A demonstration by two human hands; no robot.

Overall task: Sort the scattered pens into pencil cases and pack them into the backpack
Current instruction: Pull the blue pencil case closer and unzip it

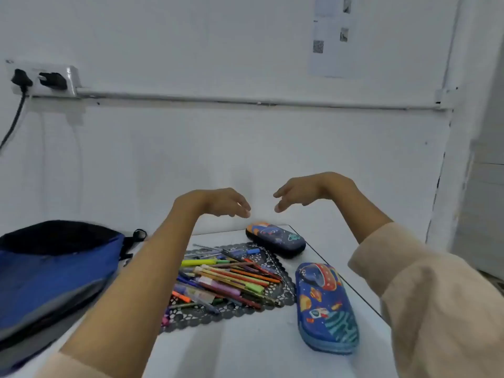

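Hovering slack-fingered and empty above the worktop (245, 347), the left grip (227, 203) and right grip (301, 190) would do best to unzip the closed near pencil case (326, 305) first, just right of the pens (226, 279) heaped on the lace mat (285, 291), backpack (49, 274) waiting left.

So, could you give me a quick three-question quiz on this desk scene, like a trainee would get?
1. True or false: the far pencil case and the near pencil case are both closed.
2. The pens lie on: A a plate; B a dark lace mat; C a book.
3. What do the left hand and the right hand hold?
Key: 1 true; 2 B; 3 nothing, both are open and raised above the table.
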